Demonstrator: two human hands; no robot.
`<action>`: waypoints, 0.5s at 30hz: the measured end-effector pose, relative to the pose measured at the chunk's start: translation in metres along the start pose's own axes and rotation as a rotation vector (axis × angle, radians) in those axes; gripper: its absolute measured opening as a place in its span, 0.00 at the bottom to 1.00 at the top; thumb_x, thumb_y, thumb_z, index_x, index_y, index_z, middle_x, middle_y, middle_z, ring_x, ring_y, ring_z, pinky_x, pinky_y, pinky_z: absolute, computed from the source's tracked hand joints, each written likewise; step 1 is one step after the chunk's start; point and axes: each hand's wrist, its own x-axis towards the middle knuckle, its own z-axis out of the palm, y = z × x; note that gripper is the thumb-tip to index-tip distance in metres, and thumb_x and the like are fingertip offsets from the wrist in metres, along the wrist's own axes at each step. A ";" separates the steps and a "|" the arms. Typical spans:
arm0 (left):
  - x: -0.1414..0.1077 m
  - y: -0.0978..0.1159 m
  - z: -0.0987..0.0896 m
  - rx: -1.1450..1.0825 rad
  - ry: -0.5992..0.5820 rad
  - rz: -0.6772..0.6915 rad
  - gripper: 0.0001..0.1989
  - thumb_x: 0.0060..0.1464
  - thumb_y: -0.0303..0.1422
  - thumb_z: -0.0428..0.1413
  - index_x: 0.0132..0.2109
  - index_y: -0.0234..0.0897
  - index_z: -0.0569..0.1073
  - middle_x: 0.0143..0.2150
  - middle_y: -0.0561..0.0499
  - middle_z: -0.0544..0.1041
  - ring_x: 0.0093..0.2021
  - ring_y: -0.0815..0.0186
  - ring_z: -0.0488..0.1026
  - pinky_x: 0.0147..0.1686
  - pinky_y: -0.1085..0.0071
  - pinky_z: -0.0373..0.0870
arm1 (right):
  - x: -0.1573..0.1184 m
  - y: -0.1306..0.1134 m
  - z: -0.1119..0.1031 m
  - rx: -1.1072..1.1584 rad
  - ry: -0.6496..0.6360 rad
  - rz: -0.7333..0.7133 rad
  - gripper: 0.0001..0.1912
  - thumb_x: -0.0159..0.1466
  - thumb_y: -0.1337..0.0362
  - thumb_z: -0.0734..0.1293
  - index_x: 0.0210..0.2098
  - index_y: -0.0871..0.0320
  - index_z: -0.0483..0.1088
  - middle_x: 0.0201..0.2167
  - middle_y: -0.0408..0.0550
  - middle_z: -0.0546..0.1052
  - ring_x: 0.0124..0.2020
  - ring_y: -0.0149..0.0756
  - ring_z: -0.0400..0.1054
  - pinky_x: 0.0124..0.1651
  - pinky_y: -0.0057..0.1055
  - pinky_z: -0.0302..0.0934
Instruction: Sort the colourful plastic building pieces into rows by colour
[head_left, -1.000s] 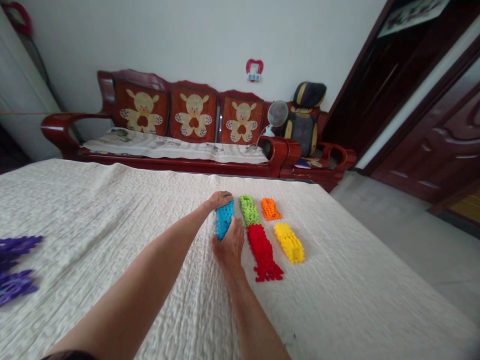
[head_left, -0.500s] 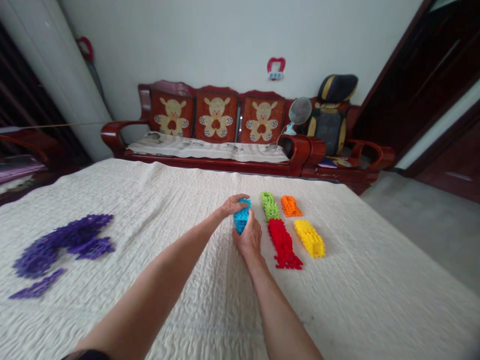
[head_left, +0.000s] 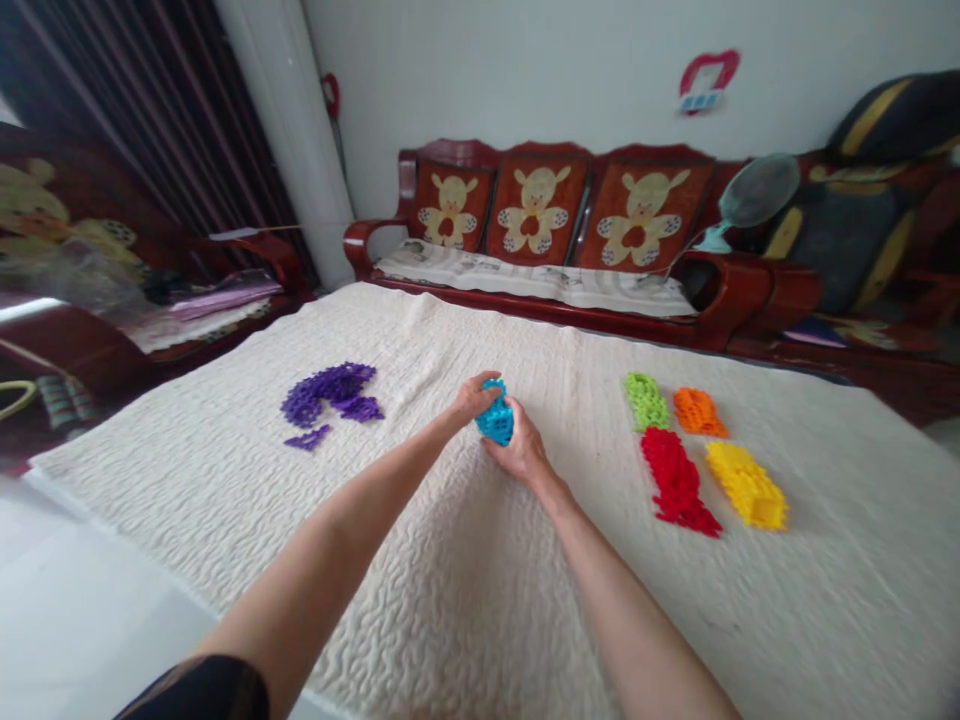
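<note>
Between my two hands is a stack of blue plastic interlocking pieces (head_left: 496, 418), low over the cream quilted cover (head_left: 450, 560). My left hand (head_left: 475, 397) is closed around its upper left side. Around its right side and underneath, my right hand (head_left: 523, 446) is closed too. Purple pieces (head_left: 326, 392) lie in a loose heap to the left, with a few apart from the rest. On the right sit gathered stacks: green (head_left: 647, 402), orange (head_left: 699, 411), red (head_left: 677, 482) and yellow (head_left: 748, 486).
Behind the covered surface stands a dark red wooden sofa (head_left: 555, 308) with bear-patterned cushions. A small fan (head_left: 759, 190) is at its right arm. Another wooden seat (head_left: 75, 330) with bags and cloth is at the left, beside a dark curtain (head_left: 172, 110).
My view has swung to the left, so the colored stacks appear farther right and the purple heap nearer the middle. Both hands still hold the blue stack, now away from the other stacks.
</note>
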 end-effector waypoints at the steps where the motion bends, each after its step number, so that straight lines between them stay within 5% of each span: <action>1: -0.006 -0.008 -0.017 0.041 0.053 -0.008 0.23 0.55 0.29 0.55 0.58 0.36 0.73 0.45 0.47 0.80 0.42 0.65 0.75 0.44 0.71 0.72 | 0.002 -0.011 0.013 0.016 -0.018 -0.018 0.42 0.51 0.59 0.72 0.62 0.58 0.57 0.53 0.58 0.74 0.51 0.48 0.70 0.52 0.45 0.65; 9: -0.023 -0.050 -0.158 0.310 0.410 -0.105 0.22 0.57 0.29 0.53 0.58 0.37 0.73 0.40 0.48 0.81 0.42 0.63 0.77 0.46 0.69 0.71 | 0.055 -0.096 0.117 0.173 -0.150 -0.155 0.40 0.50 0.61 0.74 0.59 0.54 0.59 0.49 0.53 0.77 0.47 0.44 0.72 0.51 0.41 0.67; 15: -0.004 -0.071 -0.242 0.429 0.539 -0.117 0.25 0.59 0.30 0.51 0.63 0.35 0.69 0.54 0.43 0.78 0.54 0.58 0.74 0.56 0.65 0.68 | 0.117 -0.136 0.168 0.279 -0.177 -0.118 0.47 0.50 0.58 0.75 0.64 0.61 0.53 0.56 0.62 0.72 0.54 0.47 0.69 0.55 0.43 0.64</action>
